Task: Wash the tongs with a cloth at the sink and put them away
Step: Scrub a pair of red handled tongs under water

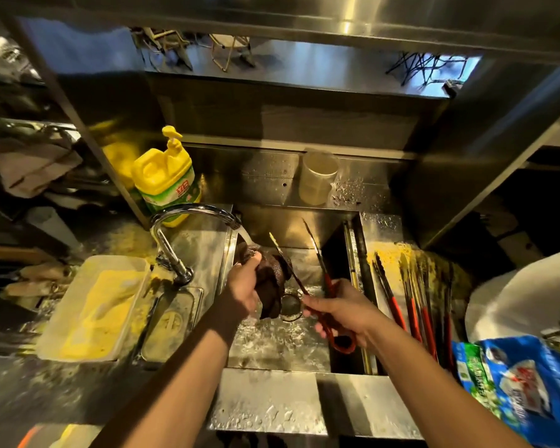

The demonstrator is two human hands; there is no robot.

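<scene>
Fingers point(317, 307) of right hand point(343, 313) clamped on red-handled metal tongs point(317, 263) over steel sink point(272, 337); left hand point(244, 286) fingers clamp dark wet cloth point(272, 282) on one blade under tap stream. Risk: wet handle slipping, tongs dropping into basin

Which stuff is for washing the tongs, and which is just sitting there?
For the job: tongs, cloth, tap, sink.
Just sitting there: soap bottle, yellow tray, plastic cup, blue bag.

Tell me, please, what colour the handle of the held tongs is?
Red, seen in the head view: the tongs in the right hand.
</scene>
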